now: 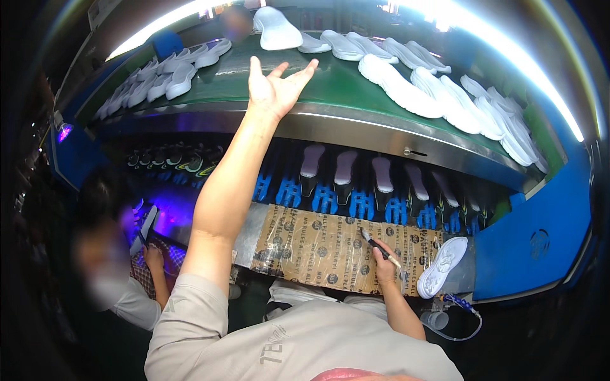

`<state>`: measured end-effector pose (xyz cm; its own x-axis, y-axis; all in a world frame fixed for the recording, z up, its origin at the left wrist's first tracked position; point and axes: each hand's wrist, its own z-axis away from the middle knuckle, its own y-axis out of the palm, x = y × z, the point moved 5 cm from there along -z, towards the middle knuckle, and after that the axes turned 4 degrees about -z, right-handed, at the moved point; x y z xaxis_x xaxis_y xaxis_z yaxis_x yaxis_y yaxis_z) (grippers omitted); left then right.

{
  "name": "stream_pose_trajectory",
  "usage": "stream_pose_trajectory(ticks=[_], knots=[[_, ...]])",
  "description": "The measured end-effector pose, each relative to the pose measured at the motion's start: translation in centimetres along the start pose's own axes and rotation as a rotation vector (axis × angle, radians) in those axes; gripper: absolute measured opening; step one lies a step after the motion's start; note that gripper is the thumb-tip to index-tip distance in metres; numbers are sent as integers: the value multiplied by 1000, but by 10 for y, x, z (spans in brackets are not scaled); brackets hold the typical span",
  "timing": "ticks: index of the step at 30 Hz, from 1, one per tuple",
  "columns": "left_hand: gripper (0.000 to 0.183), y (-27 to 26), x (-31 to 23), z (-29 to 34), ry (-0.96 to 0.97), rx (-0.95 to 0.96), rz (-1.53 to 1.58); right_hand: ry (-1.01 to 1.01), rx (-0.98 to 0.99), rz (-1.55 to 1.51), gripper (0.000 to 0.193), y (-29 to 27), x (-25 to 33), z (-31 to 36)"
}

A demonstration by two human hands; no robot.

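Note:
My left hand [277,90] reaches up over the green conveyor belt [235,82], palm up and fingers spread, holding nothing. Just beyond its fingertips is a white shoe sole [277,32], tilted up at the belt's far side; a small gap seems to part them. Low over the cardboard-covered work shelf [311,247], my right hand [385,267] grips a brush [384,249] with a dark handle, its bristle end pointing up and left. Right of that hand, another white sole [443,267] lies on the shelf's right end.
More white soles lie on the belt at left [181,80] and right [406,86]. Below, shoe uppers [346,166] rest on blue holders [324,199]. A co-worker's hand [154,259] is at left beside a sole. A blue-jointed hose [460,303] hangs at lower right.

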<state>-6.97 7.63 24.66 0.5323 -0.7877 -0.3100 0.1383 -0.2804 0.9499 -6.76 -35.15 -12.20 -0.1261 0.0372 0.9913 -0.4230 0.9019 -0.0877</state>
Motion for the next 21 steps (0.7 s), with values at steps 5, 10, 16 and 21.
stream_pose_trajectory(ticks=[5,10,16,21], knots=[[54,-41,-75,-30,450,-209,-1145,13,13,29,30,-5,-5,2],[97,-92,-235,-45,405,-1174,-2610,-81,27,92,28,2,27,1],[85,-134,-340,-18,367,-1008,-2542,-117,30,71,27,9,22,-1],[72,-128,-299,52,638,-741,-2263,-111,57,108,28,9,28,-2]])
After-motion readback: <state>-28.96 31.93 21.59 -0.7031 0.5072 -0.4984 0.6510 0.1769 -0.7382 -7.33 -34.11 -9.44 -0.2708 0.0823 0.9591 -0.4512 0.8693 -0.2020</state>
